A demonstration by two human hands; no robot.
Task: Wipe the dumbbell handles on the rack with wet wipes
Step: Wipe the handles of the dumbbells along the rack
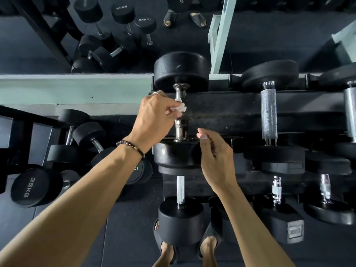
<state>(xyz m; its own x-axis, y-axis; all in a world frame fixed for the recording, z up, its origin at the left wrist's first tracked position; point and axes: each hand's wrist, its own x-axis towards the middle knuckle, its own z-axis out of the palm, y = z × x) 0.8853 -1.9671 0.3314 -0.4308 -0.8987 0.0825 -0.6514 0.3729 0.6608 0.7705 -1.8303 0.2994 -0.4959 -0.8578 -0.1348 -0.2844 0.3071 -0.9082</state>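
The dumbbell handle [180, 112], lying on the top tier of the rack [227, 108] between its two black heads, is seen from the head camera with a wet wipe [180, 108] pinched against it by the left hand [154, 116], while the right hand [215, 157] is held loosely curled and empty just beside the near head [177, 155]. The small wad could be dropped or bunched on the knurling if the pinch is loosened. Room is bounded by the two heads, with open space to the right before the neighbouring handle [268, 112].

The rack [221, 110] carries dumbbells side by side on its upper tier; the left hand [154, 120] presses a wet wipe [180, 108] on the leftmost dumbbell handle [181, 112]; the right hand [215, 157] hovers right of it; more dumbbells lie on the floor [119, 228] at left.
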